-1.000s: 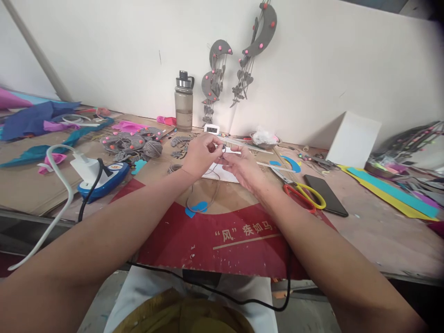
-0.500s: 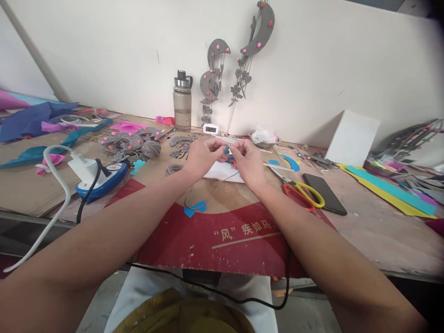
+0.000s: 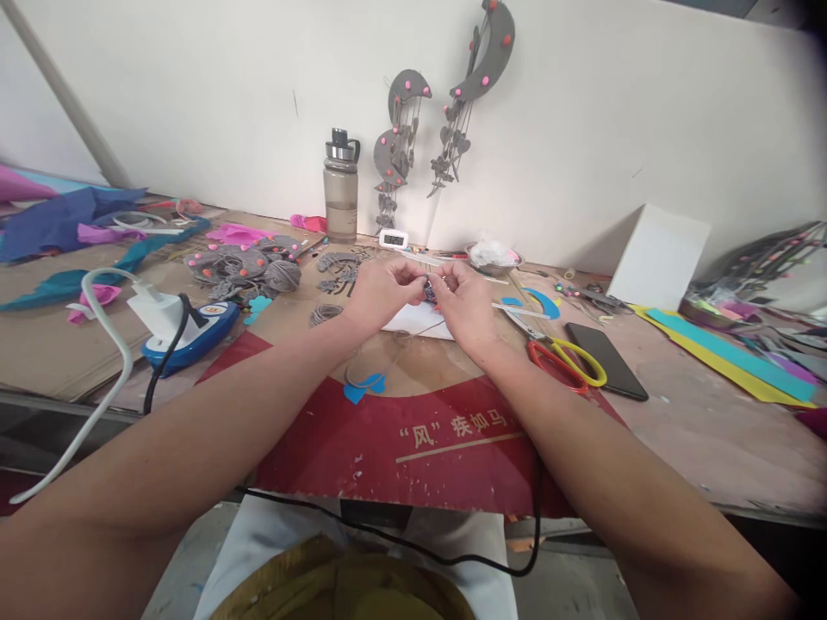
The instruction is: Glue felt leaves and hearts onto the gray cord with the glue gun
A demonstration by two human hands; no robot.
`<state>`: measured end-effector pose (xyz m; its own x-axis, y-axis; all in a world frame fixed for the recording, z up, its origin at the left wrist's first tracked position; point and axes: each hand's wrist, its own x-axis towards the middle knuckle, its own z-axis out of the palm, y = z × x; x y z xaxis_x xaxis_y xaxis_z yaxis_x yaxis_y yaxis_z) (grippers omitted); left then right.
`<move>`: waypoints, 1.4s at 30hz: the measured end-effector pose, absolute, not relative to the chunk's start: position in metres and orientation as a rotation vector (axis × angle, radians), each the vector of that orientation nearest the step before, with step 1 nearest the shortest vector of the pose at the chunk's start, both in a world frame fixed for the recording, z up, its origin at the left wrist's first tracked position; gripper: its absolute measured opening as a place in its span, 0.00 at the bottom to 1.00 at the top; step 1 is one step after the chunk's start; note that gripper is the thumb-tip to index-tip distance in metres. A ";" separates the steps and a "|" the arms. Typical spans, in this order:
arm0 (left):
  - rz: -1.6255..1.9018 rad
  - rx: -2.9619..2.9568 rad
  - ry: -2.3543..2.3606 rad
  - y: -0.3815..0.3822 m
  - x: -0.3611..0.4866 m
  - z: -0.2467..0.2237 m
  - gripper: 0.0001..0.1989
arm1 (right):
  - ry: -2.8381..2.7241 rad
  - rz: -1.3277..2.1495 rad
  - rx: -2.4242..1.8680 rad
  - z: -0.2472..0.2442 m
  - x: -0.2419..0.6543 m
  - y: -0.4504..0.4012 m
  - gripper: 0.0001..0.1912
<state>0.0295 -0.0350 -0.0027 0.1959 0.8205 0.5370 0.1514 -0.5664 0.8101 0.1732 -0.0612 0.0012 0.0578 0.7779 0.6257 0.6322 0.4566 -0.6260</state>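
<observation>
My left hand [image 3: 382, 291] and my right hand [image 3: 466, 308] meet above a white sheet [image 3: 408, 321], each with thumb and fingers pinched. Their fingertips nearly touch around something small and dark; what it is, I cannot make out. Small dark and reddish bits show under the fingers, partly covered by my right hand. A thin thread runs over the sheet from below the hands. Left of my left hand lies a coil of grey yarn [image 3: 326, 315]. Blue cut-out shapes [image 3: 365, 388], with a strand looped over them, lie nearer to me.
Scissors with red and yellow handles [image 3: 575, 362] and a dark phone [image 3: 607, 362] lie right. A bottle [image 3: 340, 202] and small digital clock [image 3: 393, 239] stand behind. Left are a power strip [image 3: 187, 340] and yarn ball [image 3: 282, 275]. Grey moon hangings [image 3: 499, 47] hang on the wall.
A small blue piece that showed between the fingertips is now hidden or turned out of sight. The fingertips have shifted slightly; both hands stay in nearly the same place.
</observation>
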 end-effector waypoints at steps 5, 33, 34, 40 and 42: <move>1.397 1.775 0.915 -0.036 0.030 -0.002 0.04 | -1.658 0.182 -1.206 0.001 0.173 -0.062 0.07; 1.178 1.592 0.809 -0.033 0.026 0.004 0.04 | -1.548 0.309 -1.296 0.002 0.173 -0.058 0.05; 1.147 1.651 0.828 -0.032 0.024 0.006 0.05 | -1.568 0.297 -1.296 0.001 0.175 -0.057 0.05; 1.130 1.984 0.932 -0.028 0.016 0.008 0.06 | -1.727 0.111 -1.294 0.001 0.180 -0.055 0.04; 1.141 2.055 0.953 -0.029 0.017 0.007 0.06 | -1.766 0.065 -1.295 0.002 0.179 -0.057 0.04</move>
